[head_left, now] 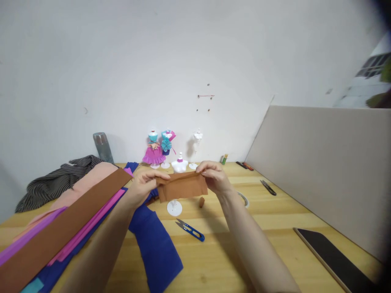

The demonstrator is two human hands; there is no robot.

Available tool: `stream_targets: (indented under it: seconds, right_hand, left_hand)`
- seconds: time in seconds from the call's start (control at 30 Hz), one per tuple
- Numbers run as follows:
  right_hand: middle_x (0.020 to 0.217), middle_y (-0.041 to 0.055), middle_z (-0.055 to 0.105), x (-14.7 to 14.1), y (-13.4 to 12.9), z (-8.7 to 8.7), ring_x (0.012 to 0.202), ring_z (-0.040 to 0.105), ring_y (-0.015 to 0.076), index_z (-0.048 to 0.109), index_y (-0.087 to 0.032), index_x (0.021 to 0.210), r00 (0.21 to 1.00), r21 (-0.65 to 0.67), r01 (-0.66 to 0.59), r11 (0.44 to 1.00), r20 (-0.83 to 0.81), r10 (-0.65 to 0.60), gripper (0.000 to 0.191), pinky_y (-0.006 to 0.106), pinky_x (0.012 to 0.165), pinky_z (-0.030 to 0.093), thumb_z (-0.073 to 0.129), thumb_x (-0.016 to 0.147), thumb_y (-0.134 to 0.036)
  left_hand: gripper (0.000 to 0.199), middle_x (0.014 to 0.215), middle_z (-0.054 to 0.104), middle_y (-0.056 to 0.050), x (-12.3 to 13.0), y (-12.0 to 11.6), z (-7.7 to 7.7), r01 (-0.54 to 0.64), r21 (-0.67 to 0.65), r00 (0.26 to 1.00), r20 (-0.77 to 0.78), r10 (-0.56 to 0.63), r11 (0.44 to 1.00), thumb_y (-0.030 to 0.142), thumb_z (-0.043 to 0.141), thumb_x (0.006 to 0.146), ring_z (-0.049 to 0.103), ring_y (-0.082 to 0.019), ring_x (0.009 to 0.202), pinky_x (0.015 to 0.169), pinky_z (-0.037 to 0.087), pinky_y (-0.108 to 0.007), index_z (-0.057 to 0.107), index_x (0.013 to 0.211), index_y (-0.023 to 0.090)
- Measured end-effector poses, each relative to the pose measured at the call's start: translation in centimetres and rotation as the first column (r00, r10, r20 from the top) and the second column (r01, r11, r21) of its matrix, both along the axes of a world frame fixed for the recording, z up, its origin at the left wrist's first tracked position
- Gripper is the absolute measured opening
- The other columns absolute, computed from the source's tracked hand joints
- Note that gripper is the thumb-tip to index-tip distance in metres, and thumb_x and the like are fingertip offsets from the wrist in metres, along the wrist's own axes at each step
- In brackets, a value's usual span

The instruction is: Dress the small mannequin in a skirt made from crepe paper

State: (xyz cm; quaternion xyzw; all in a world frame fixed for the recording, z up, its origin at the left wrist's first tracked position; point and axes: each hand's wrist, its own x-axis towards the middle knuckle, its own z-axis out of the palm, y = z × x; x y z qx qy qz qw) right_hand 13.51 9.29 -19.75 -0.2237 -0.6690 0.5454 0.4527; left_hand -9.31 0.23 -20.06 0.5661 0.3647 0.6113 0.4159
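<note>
A rectangular piece of brown fabric (183, 188) is stretched between my two hands, its top edge folded over. My left hand (146, 184) pinches the upper left corner, and my right hand (214, 175) pinches the upper right one. Right behind the cloth stands a small white dress form (179, 164); the fabric hides its lower body, while its round base shows below. Blue thread snips (190, 230) lie on the table under the cloth. A small brown scrap (201, 202) rests near the right hand.
Several long fabric strips, a brown one (70, 219) on top, cover the left side beside blue cloth (159, 248). Dressed mini mannequins (154, 152) and a bottle (103, 147) stand by the wall. Black snips (268, 187) and a phone (332, 258) lie right, near a white partition (320, 162).
</note>
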Motion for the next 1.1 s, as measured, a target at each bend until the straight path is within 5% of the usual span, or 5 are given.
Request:
stream_targets:
  seconds: [0.2,0.37,0.63,0.87,1.1]
  right_hand:
    - [0.055,0.0047,0.06,0.1,0.6,-0.4,0.037,0.043,0.0107,0.068,-0.015,0.062,0.991,-0.041,-0.09,0.995,-0.099,0.086,0.048,0.026,0.039,0.03,0.063,0.067,-0.063]
    - [0.053,-0.0012,0.054,-0.3,-0.3,0.2,0.044,0.043,0.0086,0.062,-0.016,0.062,0.998,0.019,-0.01,1.0,0.064,0.008,0.038,0.023,0.042,0.033,0.075,0.063,-0.052]
    - [0.06,-0.0043,0.054,0.5,-1.5,1.6,0.051,0.051,0.0104,0.061,-0.014,0.11,0.981,0.11,0.017,0.994,0.191,-0.038,0.05,0.024,0.049,0.038,0.077,0.066,-0.032]
    - [0.056,-0.0026,0.055,0.5,-1.2,1.4,0.051,0.05,0.0108,0.055,-0.017,0.068,0.962,0.135,0.106,0.985,0.238,-0.136,0.024,0.024,0.049,0.035,0.072,0.067,-0.033]
    - [0.059,-0.0015,0.057,0.6,-0.6,1.4,0.056,0.052,0.0127,0.056,-0.017,0.066,0.96,0.164,0.119,0.979,0.234,-0.156,0.018,0.026,0.054,0.041,0.068,0.067,-0.031]
  left_hand:
    - [0.031,0.083,0.075,-0.011,-0.6,0.2,-0.3,0.005,0.047,0.984,-0.181,0.003,0.999,0.043,0.064,0.074,0.067,-0.026,0.084,0.077,0.05,-0.032,0.078,0.082,0.016]
    - [0.022,0.076,0.072,-0.006,0.8,-0.1,0.3,-0.188,0.07,0.957,-0.212,0.198,0.98,0.038,0.072,0.068,0.064,-0.02,0.073,0.067,0.05,-0.027,0.073,0.072,0.016]
    - [0.057,0.085,0.073,-0.006,2.3,-0.4,1.1,-0.195,-0.077,0.978,-0.092,0.188,0.978,0.024,0.076,0.062,0.069,-0.021,0.08,0.071,0.055,-0.031,0.063,0.117,0.014]
    - [0.036,0.079,0.073,-0.005,2.3,0.6,0.5,-0.208,-0.118,0.978,0.005,0.211,0.971,0.024,0.082,0.055,0.068,-0.019,0.072,0.068,0.054,-0.03,0.07,0.087,0.013]
    - [0.025,0.069,0.07,-0.001,2.4,1.0,0.3,-0.222,-0.073,0.975,0.009,0.223,0.972,0.031,0.078,0.061,0.062,-0.015,0.063,0.061,0.05,-0.025,0.071,0.078,0.013]
